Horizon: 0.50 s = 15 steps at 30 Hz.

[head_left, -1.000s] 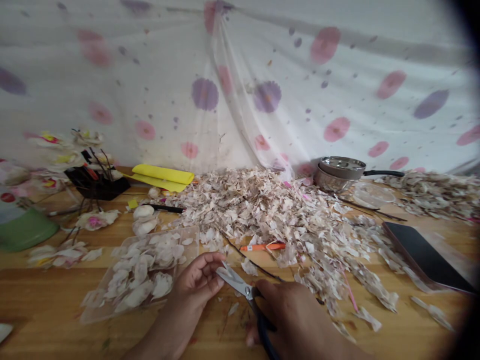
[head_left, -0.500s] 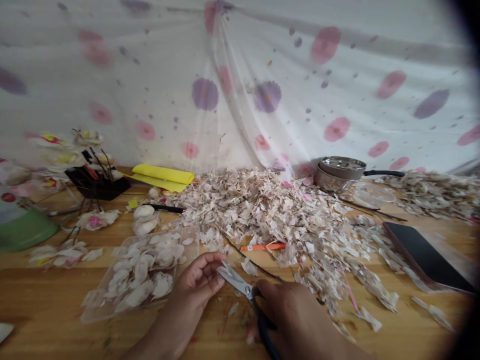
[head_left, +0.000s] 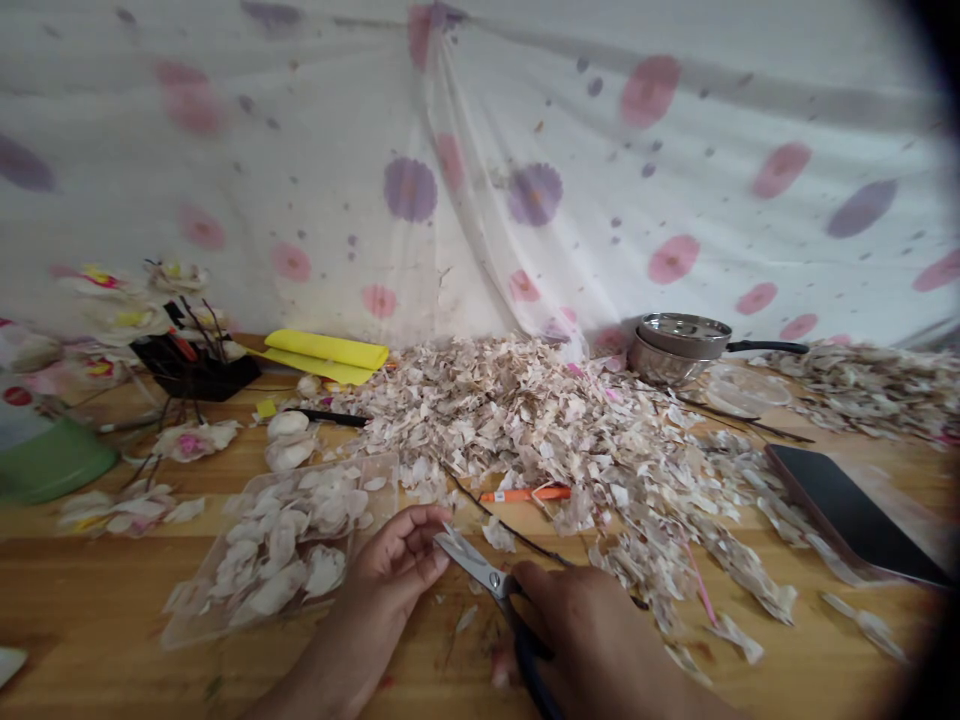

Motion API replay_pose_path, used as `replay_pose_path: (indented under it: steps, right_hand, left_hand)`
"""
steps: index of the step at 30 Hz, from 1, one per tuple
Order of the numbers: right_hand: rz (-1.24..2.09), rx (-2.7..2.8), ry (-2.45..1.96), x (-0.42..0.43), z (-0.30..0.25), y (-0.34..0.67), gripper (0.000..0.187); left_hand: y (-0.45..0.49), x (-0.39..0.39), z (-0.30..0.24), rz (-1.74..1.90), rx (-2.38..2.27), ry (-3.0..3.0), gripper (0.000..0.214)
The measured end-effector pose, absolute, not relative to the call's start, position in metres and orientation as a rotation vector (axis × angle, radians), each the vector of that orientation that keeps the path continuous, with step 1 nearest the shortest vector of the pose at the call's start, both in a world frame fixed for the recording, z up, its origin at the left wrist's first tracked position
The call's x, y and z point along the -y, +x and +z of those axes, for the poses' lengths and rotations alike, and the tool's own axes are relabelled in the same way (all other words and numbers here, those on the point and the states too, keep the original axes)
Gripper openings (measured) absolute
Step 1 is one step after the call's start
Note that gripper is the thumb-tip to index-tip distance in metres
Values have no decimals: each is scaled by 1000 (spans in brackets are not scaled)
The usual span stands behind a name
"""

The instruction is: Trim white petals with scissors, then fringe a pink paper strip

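My right hand is wrapped around the dark handles of a pair of scissors. Their silver blades, slightly parted, point up and left to the fingertips of my left hand. Thumb and fingers of that left hand are closed in a pinch; whatever they hold is mostly hidden, with only a small pale edge by the blade tips. Just left of it, a clear plastic tray holds thin whitish petals. A small loose petal lies beyond the blades on the wooden table.
Behind my hands spreads a big heap of pale, papery scraps. An orange pen-like tool and a dark twig lie before it. To the right are a phone and a metal pot; left, handmade flowers and yellow sheet.
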State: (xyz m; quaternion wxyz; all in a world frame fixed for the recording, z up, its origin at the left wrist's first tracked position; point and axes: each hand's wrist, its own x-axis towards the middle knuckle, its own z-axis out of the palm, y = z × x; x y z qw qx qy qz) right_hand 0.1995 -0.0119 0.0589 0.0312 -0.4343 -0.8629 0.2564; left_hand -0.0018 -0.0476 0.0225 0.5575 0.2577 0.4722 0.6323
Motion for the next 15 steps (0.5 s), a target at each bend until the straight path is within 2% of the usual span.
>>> replay_pose_path:
  steps: [7,15]
  right_hand:
    - [860,2637,-1377,11,59,200,21]
    - [798,2786,-1488,1,53,192,27]
  left_hand:
    - [1,47,35,1490,-1157,530,39]
    - [-5,38,5,1565,-1065,571,41]
